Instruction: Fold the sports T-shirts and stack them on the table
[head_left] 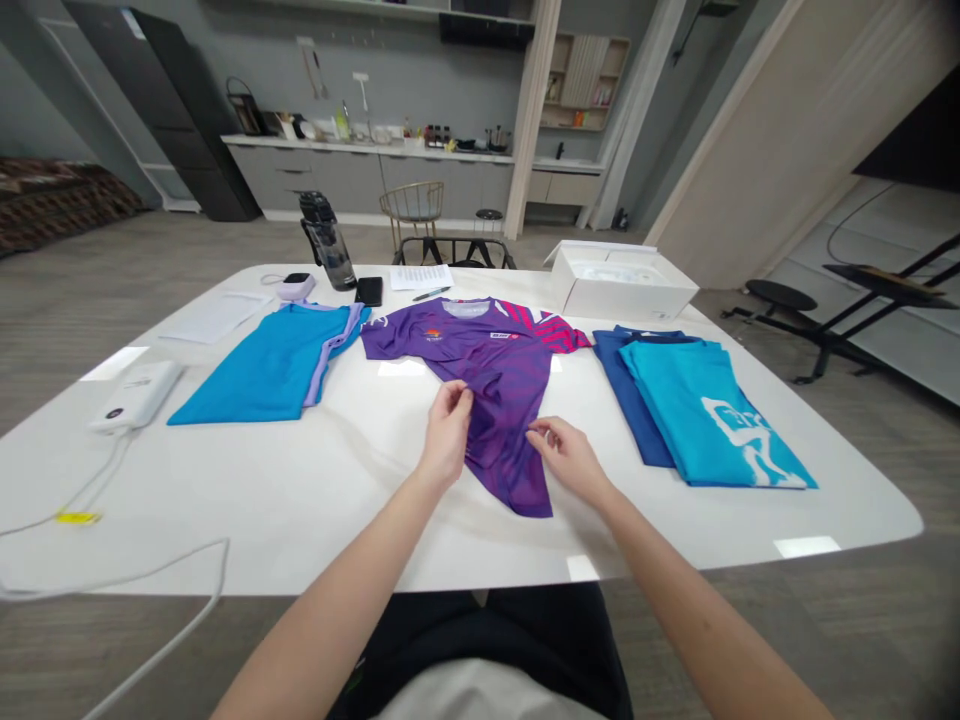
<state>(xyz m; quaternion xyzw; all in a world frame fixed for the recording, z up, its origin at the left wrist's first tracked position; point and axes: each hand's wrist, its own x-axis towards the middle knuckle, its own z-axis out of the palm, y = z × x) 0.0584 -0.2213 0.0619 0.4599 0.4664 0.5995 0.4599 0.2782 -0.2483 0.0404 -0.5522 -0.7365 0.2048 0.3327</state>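
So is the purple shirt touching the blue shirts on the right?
Apart. The head view shows a strip of bare white table between the purple shirt and the blue shirts on the right.

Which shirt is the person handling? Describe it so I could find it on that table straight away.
On the white table, three lots of shirts lie in a row; look at the middle one. It is the purple shirt with pink stripes on one sleeve, pinched by the left hand and right hand. The folded shirts and stacked shirts beside it are blue.
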